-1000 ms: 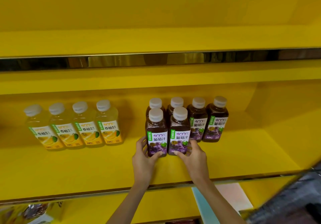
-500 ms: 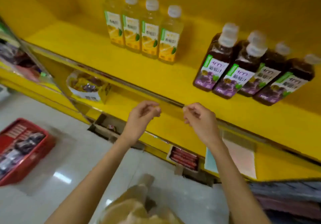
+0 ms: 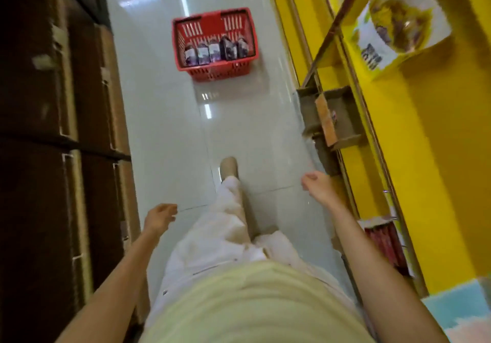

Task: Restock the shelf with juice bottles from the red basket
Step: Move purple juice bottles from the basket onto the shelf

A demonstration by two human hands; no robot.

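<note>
Hands first: your left hand (image 3: 160,216) hung low over the floor (image 3: 164,119) with the fingers loosely curled and nothing in them, close to the dark brown cabinets (image 3: 53,130) along the floor's left edge. Your right hand (image 3: 317,185) was out a bit further, also empty, fingers half curled, just beside the bottom edge of the yellow shelf unit (image 3: 425,156) on the right. Between them you had one leg in pale trousers (image 3: 231,215) stepping forward, light shoe (image 3: 229,166) flat on the tiles.

Further up the aisle, the red basket (image 3: 214,68) sat on the floor, well apart from both hands and nearer the shelf side than the cabinet side. A row of dark purple juice bottles (image 3: 212,50) stood inside it, lined up against the near wall. It's blurry, so I couldn't tell you the exact count. A yellow snack bag (image 3: 398,23) sat up on the yellow shelf at the far right.
</note>
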